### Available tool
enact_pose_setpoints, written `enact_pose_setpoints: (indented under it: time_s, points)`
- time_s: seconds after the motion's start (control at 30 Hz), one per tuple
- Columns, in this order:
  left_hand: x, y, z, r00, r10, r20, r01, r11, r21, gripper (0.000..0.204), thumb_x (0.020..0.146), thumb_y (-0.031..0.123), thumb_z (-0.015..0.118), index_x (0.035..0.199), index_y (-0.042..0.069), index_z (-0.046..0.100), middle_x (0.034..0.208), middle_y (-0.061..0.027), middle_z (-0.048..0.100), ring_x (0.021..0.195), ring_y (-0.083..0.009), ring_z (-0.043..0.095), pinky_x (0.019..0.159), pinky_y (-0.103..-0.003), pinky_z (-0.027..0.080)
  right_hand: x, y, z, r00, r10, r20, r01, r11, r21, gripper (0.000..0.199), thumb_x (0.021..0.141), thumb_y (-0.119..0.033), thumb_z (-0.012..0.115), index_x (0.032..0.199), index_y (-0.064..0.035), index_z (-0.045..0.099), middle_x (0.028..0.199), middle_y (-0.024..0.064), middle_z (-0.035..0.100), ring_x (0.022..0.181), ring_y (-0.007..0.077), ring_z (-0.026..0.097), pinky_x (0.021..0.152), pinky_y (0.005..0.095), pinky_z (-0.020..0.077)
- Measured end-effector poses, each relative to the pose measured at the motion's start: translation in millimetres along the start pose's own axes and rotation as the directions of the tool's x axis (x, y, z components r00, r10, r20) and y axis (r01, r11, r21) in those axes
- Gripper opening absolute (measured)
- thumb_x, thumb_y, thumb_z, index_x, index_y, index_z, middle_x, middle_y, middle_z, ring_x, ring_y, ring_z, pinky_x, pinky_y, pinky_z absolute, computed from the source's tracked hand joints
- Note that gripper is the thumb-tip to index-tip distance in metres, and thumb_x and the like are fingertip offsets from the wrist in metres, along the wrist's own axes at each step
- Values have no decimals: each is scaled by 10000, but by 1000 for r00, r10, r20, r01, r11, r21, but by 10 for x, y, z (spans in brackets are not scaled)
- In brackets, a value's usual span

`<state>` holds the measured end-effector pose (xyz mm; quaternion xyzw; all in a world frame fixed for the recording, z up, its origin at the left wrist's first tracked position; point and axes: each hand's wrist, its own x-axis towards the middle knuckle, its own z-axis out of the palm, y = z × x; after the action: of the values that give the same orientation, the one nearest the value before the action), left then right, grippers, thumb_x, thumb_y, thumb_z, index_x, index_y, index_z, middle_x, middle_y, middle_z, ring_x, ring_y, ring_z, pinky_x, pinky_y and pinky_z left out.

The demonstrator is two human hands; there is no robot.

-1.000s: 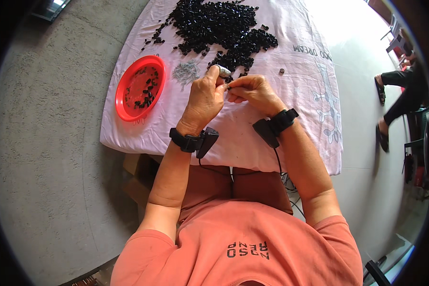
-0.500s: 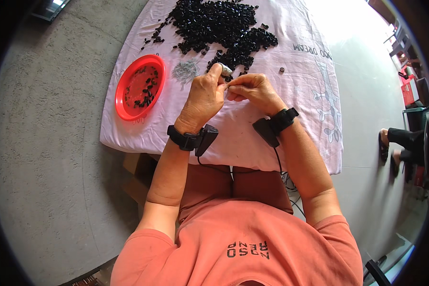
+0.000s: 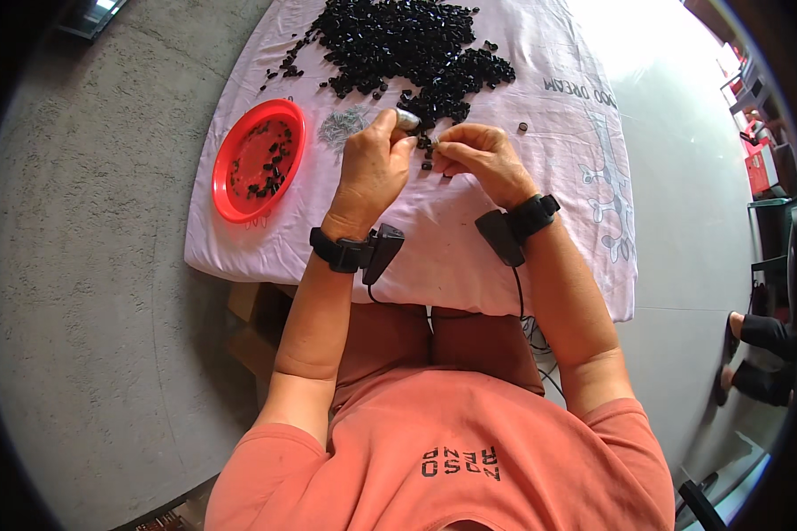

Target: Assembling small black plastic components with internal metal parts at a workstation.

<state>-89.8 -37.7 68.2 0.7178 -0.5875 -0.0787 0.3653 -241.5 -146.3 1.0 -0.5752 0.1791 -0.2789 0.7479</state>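
Over the cloth, my left hand (image 3: pixel 370 170) is closed, thumb against fingers, with a whitish wrap (image 3: pixel 406 119) around one fingertip. Whatever it may hold is hidden. To its right, my right hand (image 3: pixel 489 159) pinches something too small to make out. A few small black pieces (image 3: pixel 427 165) lie in the narrow gap between the hands. Just beyond the fingertips spreads a large pile of small, shiny black pieces (image 3: pixel 398 40). A heap of thin silvery bits (image 3: pixel 342 129) sits beside my left hand. Farther left stands a red plastic basin (image 3: pixel 224 199) with several black pieces inside.
A pale pink printed cloth (image 3: pixel 522 257) covers the table. One black piece (image 3: pixel 522 127) lies apart, right of the pile. Both wrists wear black straps with cabled devices (image 3: pixel 386 252). Cardboard boxes (image 3: pixel 255 323) stand under the table. Another person's legs (image 3: pixel 764 358) show at the far right.
My hands, earlier touching at the fingertips, have moved slightly apart, and black pieces now show between them. The other person's legs have shifted toward the lower right.
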Motion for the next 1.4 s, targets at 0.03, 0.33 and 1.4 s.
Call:
enact_pose_setpoints:
  time_s: [0.03,0.33,1.4]
  points:
    - [-21,-122,48,1000,18,-12,-18,1000,-2,153,868,40,671,1017,11,660,821,-146,712,766,-266,722,692,-349,554,2,7,-9,1000,2,-22,-1,999,53,161,965,-148,649,1026,-6,693,902,79,714,798,138,696,731,266,572]
    - [-182,-349,361,994,-109,7,108,991,82,151,790,164,724,813,28,662,820,-146,686,783,-342,679,708,-436,534,37,16,-95,998,-14,-57,21,991,132,176,966,-130,646,1074,3,684,942,97,721,830,169,715,771,279,592]
    - [-247,-350,204,970,-198,-144,103,866,-490,226,839,-62,692,1059,-7,681,923,-53,709,831,-103,696,757,-245,551,15,2,0,1000,28,14,-28,1000,11,184,959,-129,659,1069,16,681,943,101,718,825,178,727,733,274,598]
